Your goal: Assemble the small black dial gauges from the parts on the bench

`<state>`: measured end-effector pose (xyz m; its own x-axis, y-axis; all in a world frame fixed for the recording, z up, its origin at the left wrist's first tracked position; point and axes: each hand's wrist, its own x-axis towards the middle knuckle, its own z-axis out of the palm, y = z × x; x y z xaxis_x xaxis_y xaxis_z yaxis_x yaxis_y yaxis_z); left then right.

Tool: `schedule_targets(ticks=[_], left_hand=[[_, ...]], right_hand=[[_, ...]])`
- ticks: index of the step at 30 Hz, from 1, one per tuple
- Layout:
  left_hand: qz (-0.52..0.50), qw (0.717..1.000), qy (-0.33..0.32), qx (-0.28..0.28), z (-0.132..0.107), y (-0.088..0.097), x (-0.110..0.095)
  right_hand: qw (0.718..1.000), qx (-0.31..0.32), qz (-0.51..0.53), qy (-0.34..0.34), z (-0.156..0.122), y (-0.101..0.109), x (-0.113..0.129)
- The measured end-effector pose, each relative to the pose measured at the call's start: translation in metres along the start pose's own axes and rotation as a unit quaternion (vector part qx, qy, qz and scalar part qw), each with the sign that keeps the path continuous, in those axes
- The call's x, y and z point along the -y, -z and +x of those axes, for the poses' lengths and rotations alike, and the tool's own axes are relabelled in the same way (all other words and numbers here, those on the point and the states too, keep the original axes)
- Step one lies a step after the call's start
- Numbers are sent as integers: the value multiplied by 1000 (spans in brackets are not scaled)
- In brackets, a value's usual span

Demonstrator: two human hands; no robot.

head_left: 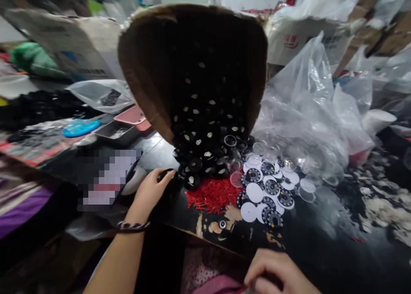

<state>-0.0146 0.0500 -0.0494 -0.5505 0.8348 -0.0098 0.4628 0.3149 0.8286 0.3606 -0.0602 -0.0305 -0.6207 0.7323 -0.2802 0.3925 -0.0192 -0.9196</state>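
My left hand (150,192) has its thumb and fingers closed around a black round case (166,173) at the left edge of a heap. That heap of black round cases (208,154), many with a small pale mark, spills from a tipped cardboard box (146,78). My right hand (276,271) is curled at the bottom edge; whatever lies in its fingers is hidden. Between the hands is a pile of thin red pointers (212,195). Printed black-and-white dial discs (272,187) overlap to its right, beside clear round covers (272,150).
Clear plastic bags (298,101) crowd the right back. On the left stand a grey tray (116,130), a pink tray (133,115) and a blue lid (81,127). A small round piece (222,224) lies near the front edge of the black table (308,242).
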Motion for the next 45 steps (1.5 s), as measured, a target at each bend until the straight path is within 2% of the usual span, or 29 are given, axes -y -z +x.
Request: schedule_targets(ticks=[3, 5, 7, 9, 11, 14, 16, 18, 21, 23, 25, 27, 29, 32, 35, 37, 42, 45], left_hand=[[-53, 998, 24, -40, -17, 4, -7], [-118, 991, 38, -51, -41, 2, -15], [-191, 979, 60, -24, -69, -4, -23], [-251, 964, 87, 25, -100, -16, -30], [-320, 934, 132, 87, -131, -29, -35], [-453, 831, 255, 198, -169, -45, -37], [-496, 776, 315, 230, -187, -49, -38], [-517, 748, 343, 236, -197, -50, -39], [-543, 723, 362, 227, -199, -52, -48], [-563, 707, 368, 217, -196, -57, -58], [-587, 694, 361, 210, -194, -64, -69], [-600, 690, 348, 206, -195, -72, -77], [-601, 696, 338, 199, -201, -79, -82], [-603, 712, 310, 186, -212, -84, -81], [-590, 733, 273, 200, -218, -86, -75], [-576, 747, 260, 206, -217, -85, -72], [-547, 765, 270, 208, -213, -84, -73], [-525, 770, 296, 208, -217, -85, -73]], right_hand=[[982, -140, -122, 38, 15, 20, 6], [957, -188, -218, 40, 27, 29, 7], [935, -185, -300, 32, 40, 33, 8], [915, -164, -368, 25, 51, 35, 10], [900, -144, -411, 19, 61, 37, 11], [901, -136, -412, 18, 70, 43, 11], [909, -146, -389, 30, 74, 48, 9], [919, -163, -357, 38, 74, 51, 8], [933, -191, -302, 42, 69, 47, 10], [937, -200, -275, 83, 62, 39, 13], [935, -187, -261, 153, 54, 29, 16], [936, -171, -234, 201, 47, 20, 16], [943, -183, -188, 205, 43, 13, 15], [954, -222, -141, 141, 42, 12, 11], [964, -225, -127, 68, 42, 17, 9], [967, -217, -117, 66, 41, 22, 11], [964, -245, -33, 97, 43, 24, 26], [956, -274, -38, 97, 48, 17, 35]])
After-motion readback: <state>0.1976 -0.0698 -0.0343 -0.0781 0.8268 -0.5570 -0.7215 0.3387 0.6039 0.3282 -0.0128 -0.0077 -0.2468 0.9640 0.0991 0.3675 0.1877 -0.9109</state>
